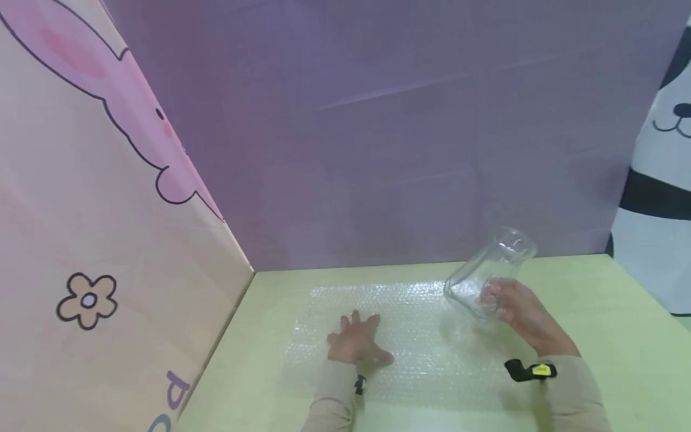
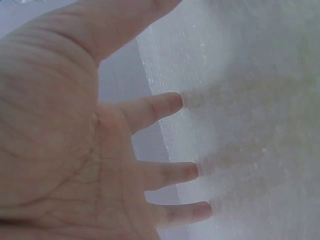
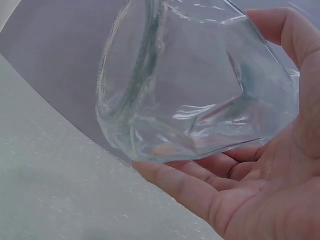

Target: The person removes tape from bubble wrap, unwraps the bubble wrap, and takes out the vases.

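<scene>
A clear glass vase [image 1: 475, 279] is tilted above the right part of a sheet of bubble wrap [image 1: 415, 336], its mouth toward the upper right. My right hand [image 1: 526, 312] grips it near its base. In the right wrist view the thumb and fingers curve round the thick glass base [image 3: 200, 100]. My left hand [image 1: 356, 343] lies over the left part of the bubble wrap, fingers spread and holding nothing. In the left wrist view the straight fingertips [image 2: 172, 101] touch the bubble wrap [image 2: 250, 130].
The bubble wrap lies flat on a pale yellow-green table [image 1: 237, 366]. A purple-grey backdrop [image 1: 367, 150] rises behind the table. At the left stands a panel with a pink rabbit [image 1: 146, 120] and a flower [image 1: 87, 301]; a panda figure [image 1: 658, 210] shows at the right.
</scene>
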### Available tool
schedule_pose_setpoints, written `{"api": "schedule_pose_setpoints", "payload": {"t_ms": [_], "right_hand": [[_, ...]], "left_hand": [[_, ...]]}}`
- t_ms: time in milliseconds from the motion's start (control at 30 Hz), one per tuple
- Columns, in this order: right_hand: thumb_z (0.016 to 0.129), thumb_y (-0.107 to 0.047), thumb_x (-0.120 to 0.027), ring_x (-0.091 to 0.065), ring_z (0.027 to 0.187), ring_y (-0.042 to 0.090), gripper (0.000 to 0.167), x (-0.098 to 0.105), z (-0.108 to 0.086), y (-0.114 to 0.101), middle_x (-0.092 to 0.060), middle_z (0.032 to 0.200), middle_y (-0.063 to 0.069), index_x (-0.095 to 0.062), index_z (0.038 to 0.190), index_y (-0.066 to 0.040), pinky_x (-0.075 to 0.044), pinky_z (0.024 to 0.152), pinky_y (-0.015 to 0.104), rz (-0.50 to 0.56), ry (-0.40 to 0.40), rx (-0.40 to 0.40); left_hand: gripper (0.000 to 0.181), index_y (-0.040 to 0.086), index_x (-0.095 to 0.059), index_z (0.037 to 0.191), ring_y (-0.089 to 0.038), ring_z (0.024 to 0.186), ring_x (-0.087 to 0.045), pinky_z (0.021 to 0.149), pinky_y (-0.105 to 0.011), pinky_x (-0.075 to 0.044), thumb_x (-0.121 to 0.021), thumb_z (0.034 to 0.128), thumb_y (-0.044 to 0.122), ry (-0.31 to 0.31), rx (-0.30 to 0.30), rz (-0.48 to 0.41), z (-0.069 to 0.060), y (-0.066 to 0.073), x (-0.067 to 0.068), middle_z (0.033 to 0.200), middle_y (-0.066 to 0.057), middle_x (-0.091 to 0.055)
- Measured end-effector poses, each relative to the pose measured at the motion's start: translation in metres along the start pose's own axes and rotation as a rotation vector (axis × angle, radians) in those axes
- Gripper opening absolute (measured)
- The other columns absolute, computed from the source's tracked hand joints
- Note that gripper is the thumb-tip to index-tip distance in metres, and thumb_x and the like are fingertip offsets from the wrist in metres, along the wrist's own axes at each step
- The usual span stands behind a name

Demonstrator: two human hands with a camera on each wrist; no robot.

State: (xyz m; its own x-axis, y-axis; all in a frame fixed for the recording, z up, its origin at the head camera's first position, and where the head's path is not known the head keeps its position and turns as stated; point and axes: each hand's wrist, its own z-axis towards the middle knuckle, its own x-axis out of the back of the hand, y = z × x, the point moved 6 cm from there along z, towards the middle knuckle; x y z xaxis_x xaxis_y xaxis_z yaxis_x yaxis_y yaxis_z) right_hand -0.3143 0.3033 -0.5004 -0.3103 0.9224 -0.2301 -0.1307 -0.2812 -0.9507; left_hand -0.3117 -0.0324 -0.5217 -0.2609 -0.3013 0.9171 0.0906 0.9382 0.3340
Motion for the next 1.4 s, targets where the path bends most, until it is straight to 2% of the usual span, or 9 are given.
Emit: {"api": "schedule_pose_setpoints", "payload": {"t_ms": [267, 633, 867, 1067, 1400], "right_hand": [[0.110, -0.009, -0.037, -0.067, 0.099, 0.004, 0.029, -0.004, -0.003, -0.006, -0.070, 0.107, -0.010, -0.064, 0.115, -0.020, -0.059, 0.087, 0.026, 0.040, -0.005, 0.033], [0.109, -0.008, -0.040, -0.066, 0.095, 0.003, 0.029, -0.004, -0.006, -0.008, -0.070, 0.104, -0.012, -0.066, 0.111, -0.022, -0.059, 0.084, 0.024, 0.064, 0.084, 0.034], [0.110, -0.009, -0.041, -0.067, 0.096, 0.005, 0.023, -0.003, -0.006, -0.012, -0.071, 0.105, -0.011, -0.062, 0.114, -0.019, -0.059, 0.085, 0.024, 0.053, 0.103, 0.039], [0.108, -0.006, -0.042, -0.068, 0.096, 0.006, 0.021, -0.004, -0.007, -0.014, -0.073, 0.104, -0.009, -0.059, 0.114, -0.017, -0.060, 0.083, 0.024, 0.095, 0.127, 0.058], [0.107, -0.005, -0.045, -0.068, 0.093, 0.006, 0.018, -0.003, -0.007, -0.016, -0.073, 0.100, -0.009, -0.056, 0.107, -0.020, -0.060, 0.082, 0.025, 0.092, 0.179, 0.044]], "left_hand": [[0.099, 0.027, -0.046, 0.153, -0.055, 0.147, -0.029, 0.097, -0.084, -0.035, -0.089, 0.0672, 0.055, -0.004, 0.004, 0.003, -0.005, -0.004, 0.003, 0.163, -0.027, -0.031], [0.101, 0.027, -0.046, 0.152, -0.053, 0.144, -0.034, 0.094, -0.082, -0.039, -0.089, 0.0657, 0.056, 0.006, -0.012, 0.015, -0.008, -0.004, 0.005, 0.161, -0.026, -0.035], [0.100, 0.028, -0.047, 0.152, -0.052, 0.144, -0.034, 0.093, -0.080, -0.041, -0.089, 0.0658, 0.056, 0.001, -0.008, 0.026, -0.008, -0.003, 0.005, 0.161, -0.025, -0.035], [0.101, 0.028, -0.046, 0.152, -0.052, 0.144, -0.035, 0.094, -0.080, -0.041, -0.089, 0.0657, 0.057, 0.000, -0.009, 0.030, -0.008, -0.004, 0.005, 0.161, -0.025, -0.035], [0.100, 0.028, -0.046, 0.152, -0.051, 0.142, -0.037, 0.092, -0.079, -0.042, -0.089, 0.0660, 0.057, 0.004, -0.015, 0.035, -0.008, -0.004, 0.005, 0.161, -0.025, -0.036]]}}
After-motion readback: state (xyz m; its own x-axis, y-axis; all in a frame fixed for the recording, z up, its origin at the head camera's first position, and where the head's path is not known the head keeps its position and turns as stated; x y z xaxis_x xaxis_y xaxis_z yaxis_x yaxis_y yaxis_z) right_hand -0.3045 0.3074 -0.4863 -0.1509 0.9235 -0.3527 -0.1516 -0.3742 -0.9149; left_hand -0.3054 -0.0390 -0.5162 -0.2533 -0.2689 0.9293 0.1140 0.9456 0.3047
